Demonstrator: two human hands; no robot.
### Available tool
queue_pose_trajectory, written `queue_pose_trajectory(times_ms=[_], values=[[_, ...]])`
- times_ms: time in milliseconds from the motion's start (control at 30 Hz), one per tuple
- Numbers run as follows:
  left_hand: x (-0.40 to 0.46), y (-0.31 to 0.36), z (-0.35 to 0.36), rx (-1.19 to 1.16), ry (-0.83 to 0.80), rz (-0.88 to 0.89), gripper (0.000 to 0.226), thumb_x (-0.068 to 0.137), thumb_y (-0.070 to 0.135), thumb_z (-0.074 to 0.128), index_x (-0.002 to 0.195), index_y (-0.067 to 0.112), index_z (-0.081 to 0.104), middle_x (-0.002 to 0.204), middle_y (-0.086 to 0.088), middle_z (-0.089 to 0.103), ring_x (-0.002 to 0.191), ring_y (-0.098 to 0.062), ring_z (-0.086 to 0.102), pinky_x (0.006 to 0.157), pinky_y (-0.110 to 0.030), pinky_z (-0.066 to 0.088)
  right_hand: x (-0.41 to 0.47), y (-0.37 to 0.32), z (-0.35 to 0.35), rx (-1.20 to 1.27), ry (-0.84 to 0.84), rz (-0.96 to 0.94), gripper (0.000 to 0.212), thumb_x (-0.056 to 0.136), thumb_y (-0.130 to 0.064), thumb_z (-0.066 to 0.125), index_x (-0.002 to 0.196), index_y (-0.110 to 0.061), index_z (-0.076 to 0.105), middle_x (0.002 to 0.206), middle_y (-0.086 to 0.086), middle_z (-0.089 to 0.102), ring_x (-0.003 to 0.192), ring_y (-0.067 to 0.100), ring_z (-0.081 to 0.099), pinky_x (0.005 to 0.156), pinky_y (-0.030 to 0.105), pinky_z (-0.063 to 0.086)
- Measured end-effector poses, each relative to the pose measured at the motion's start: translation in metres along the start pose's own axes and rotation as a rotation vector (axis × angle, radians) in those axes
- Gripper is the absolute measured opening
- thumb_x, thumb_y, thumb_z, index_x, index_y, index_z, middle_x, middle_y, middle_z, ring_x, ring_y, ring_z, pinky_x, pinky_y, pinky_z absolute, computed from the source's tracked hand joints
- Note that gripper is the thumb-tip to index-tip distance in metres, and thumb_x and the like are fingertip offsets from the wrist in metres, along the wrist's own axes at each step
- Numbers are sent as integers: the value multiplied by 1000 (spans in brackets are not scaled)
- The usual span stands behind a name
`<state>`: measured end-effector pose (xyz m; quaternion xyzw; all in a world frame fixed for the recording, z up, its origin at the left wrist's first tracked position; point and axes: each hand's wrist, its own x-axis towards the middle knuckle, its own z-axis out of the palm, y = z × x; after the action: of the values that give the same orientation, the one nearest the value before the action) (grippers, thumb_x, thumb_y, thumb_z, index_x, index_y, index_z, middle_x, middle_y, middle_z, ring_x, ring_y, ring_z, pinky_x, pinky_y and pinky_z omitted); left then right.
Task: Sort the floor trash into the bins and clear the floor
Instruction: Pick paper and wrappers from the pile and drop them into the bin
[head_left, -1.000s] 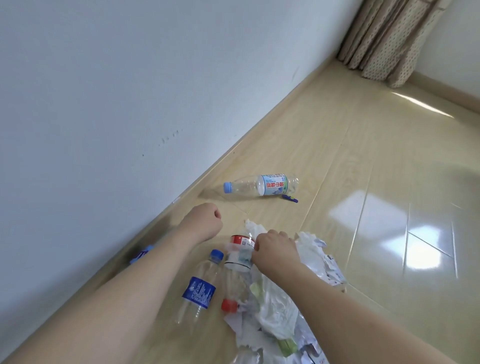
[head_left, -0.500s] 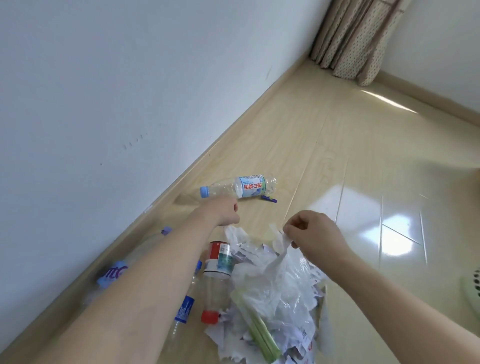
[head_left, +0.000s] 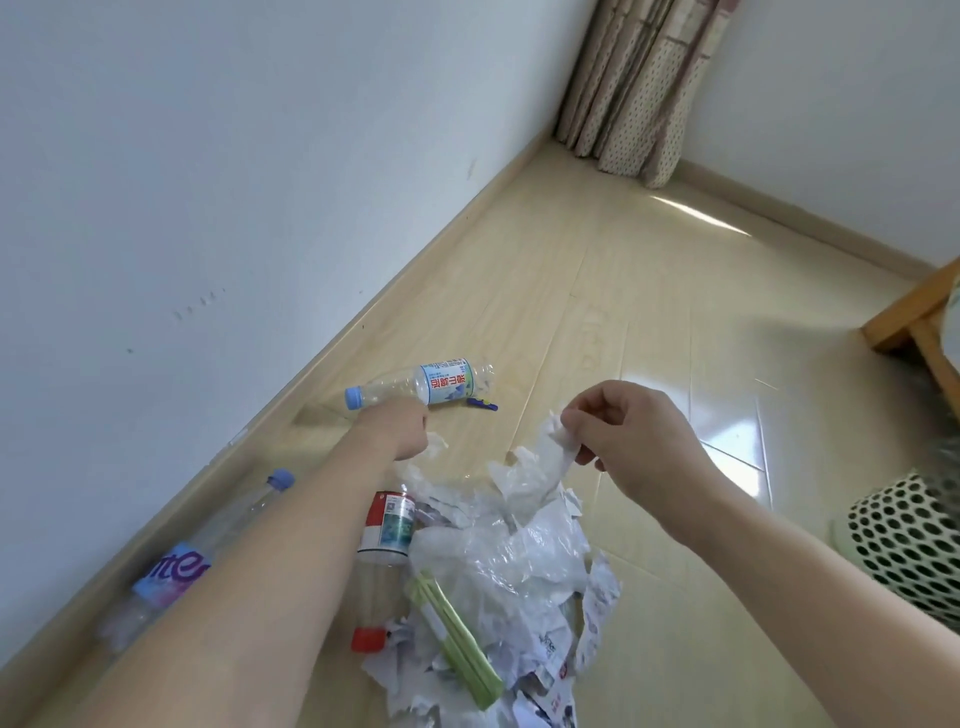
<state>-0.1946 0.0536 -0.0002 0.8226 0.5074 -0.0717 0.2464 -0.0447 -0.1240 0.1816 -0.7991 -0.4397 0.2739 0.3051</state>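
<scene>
A clear plastic bag (head_left: 524, 540) hangs over a heap of torn paper scraps (head_left: 550, 649) on the wooden floor. My right hand (head_left: 631, 441) pinches one top edge of the bag. My left hand (head_left: 402, 428) is closed on the bag's other edge, a bit of plastic showing at its fingers. A green-striped wrapper (head_left: 457, 634) lies in the heap. A red-capped bottle (head_left: 382, 551) lies beside my left forearm. A blue-capped bottle (head_left: 415, 387) rests farther off near the wall. Another bottle with a purple label (head_left: 192, 561) lies along the baseboard.
A white perforated bin (head_left: 904, 551) stands at the right edge. A wooden furniture leg (head_left: 914, 322) is at the far right. A small blue clip (head_left: 482, 404) lies by the far bottle. The white wall runs along the left; curtains (head_left: 639, 88) hang in the corner.
Both hands rose from the heap and spread apart, lifting the plastic bag's edges and stretching it open. The view tilted up and rightward, bringing the bin and furniture leg into view.
</scene>
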Motion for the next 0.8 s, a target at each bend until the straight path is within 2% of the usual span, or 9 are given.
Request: queue_pose_trajectory(times_ms=[67, 133, 233, 367, 433, 533, 667, 800], values=[[-11, 7, -18, -68, 84, 25, 14, 87, 14, 49, 94, 15, 62, 104, -5, 64, 91, -23, 60, 77, -33, 51, -6, -4, -10, -1, 29, -15, 11, 89, -18, 62, 78, -17, 66, 66, -4, 70, 56, 5, 59, 62, 31, 50], [-26, 19, -38, -156, 141, 65, 7, 85, 15, 53, 85, 17, 59, 99, -3, 63, 82, -22, 57, 68, -31, 48, -13, -9, -21, 9, 55, -20, 12, 89, -18, 61, 78, -18, 66, 66, -5, 70, 62, 9, 62, 68, 38, 54], [-56, 45, -72, -405, 143, 126, 8, 82, 11, 55, 75, 15, 57, 78, 1, 60, 67, -18, 51, 57, -25, 39, -29, -12, -42, 51, 106, -11, 12, 89, -17, 59, 79, -16, 65, 65, -3, 70, 63, 14, 63, 73, 43, 56], [-101, 88, -111, -735, 95, 180, 7, 83, 4, 58, 78, 9, 60, 72, -9, 64, 60, -19, 60, 58, -26, 49, -51, -7, -76, 112, 179, 15, 13, 91, -13, 56, 80, -11, 63, 72, 6, 70, 65, 22, 67, 73, 44, 57], [-125, 119, -125, -810, 41, 229, 6, 85, 2, 59, 81, 6, 58, 75, -14, 65, 65, -25, 66, 59, -29, 53, -63, 0, -103, 145, 221, 19, 13, 91, -12, 54, 81, -10, 62, 75, 8, 69, 70, 29, 70, 72, 45, 59], [-158, 176, -134, -818, -52, 332, 4, 86, 3, 61, 86, 5, 58, 81, -18, 68, 74, -29, 70, 68, -35, 55, -85, 17, -154, 199, 288, 25, 11, 93, -11, 54, 86, -7, 61, 79, 10, 68, 74, 36, 70, 72, 46, 60], [-187, 267, -127, -716, -114, 454, 4, 86, 6, 64, 86, 8, 60, 75, -7, 66, 68, -21, 64, 66, -32, 53, -117, 60, -232, 260, 420, 81, 11, 94, -8, 52, 93, -3, 62, 85, 15, 68, 68, 30, 70, 72, 44, 60], [-206, 376, -108, -577, -154, 552, 5, 87, 10, 65, 88, 10, 60, 74, -3, 61, 65, -16, 57, 60, -26, 46, -154, 123, -307, 298, 549, 167, 12, 96, -11, 53, 94, -7, 64, 89, 13, 68, 67, 21, 68, 58, 29, 57]])
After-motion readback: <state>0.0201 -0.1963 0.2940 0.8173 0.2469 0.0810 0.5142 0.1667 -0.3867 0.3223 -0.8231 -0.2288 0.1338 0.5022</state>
